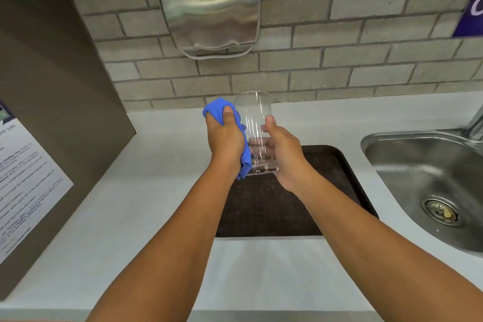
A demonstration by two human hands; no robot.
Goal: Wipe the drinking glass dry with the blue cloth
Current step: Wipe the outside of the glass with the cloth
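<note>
A clear drinking glass (253, 112) is held upright in the air above the counter, its mouth up. My right hand (283, 150) grips its lower half from the right, thumb on the near side. My left hand (225, 138) is closed on a bunched blue cloth (216, 110) and presses it against the glass's left side. A strip of the cloth hangs down between my left palm and the glass, to about the level of the glass's base.
Below the hands lies a dark brown tray (337, 178) on the pale counter (146, 191). A steel sink (423, 172) with a drain is at the right. A steel hand dryer (210, 10) hangs on the brick wall. A brown cabinet side with a printed notice (23, 183) stands at the left.
</note>
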